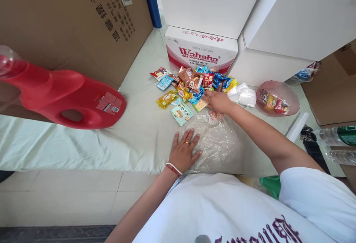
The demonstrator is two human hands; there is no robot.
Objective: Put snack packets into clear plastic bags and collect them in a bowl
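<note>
My left hand lies open and flat, its fingers spread over the left part of a clear plastic bag on the table. Bent and close together, the fingers of my right hand are at a yellow-green snack packet on the near side of a pile of wrapped snacks. Its fingertips are partly hidden. A pale green packet with a cartoon picture lies between the pile and my left hand. Yellow-wrapped snacks lie at the pile's left.
Behind the pile stands a Wahaha carton. A pink clear bowl with a few snacks sits right, beside white plastic bags. A big red jug and a cardboard box are left; bottles are far right.
</note>
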